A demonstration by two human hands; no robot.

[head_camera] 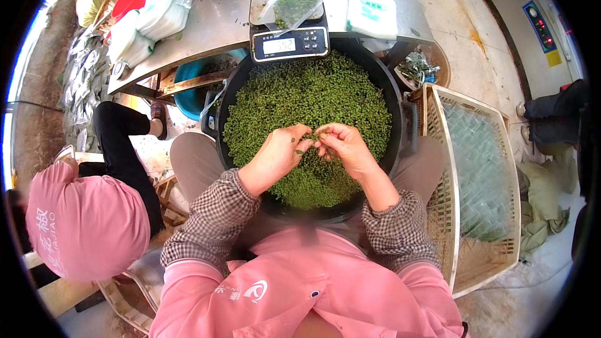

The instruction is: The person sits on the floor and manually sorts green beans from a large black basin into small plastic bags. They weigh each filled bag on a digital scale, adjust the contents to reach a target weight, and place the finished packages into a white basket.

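Observation:
Both my hands meet above a round black tub (398,103) filled with loose green peppercorns (300,98). My left hand (277,155) pinches a small sprig of green peppercorns (313,137) between thumb and fingers, and small leaf bits cling to that hand. From the other side, my right hand (346,148) grips the same sprig with thumb and forefinger. The tub stands between my knees. Just beyond its far rim, a digital scale (289,44) with a lit display carries an open clear plastic bag (296,7) partly filled with green peppercorns.
A metal table (211,19) holds stacks of plastic bags (372,15). Beneath it sits a blue basin (185,89). At right, a plastic crate (483,263) contains many clear packets (479,169). A person in pink (89,225) sits at left; another person's legs (551,117) show at far right.

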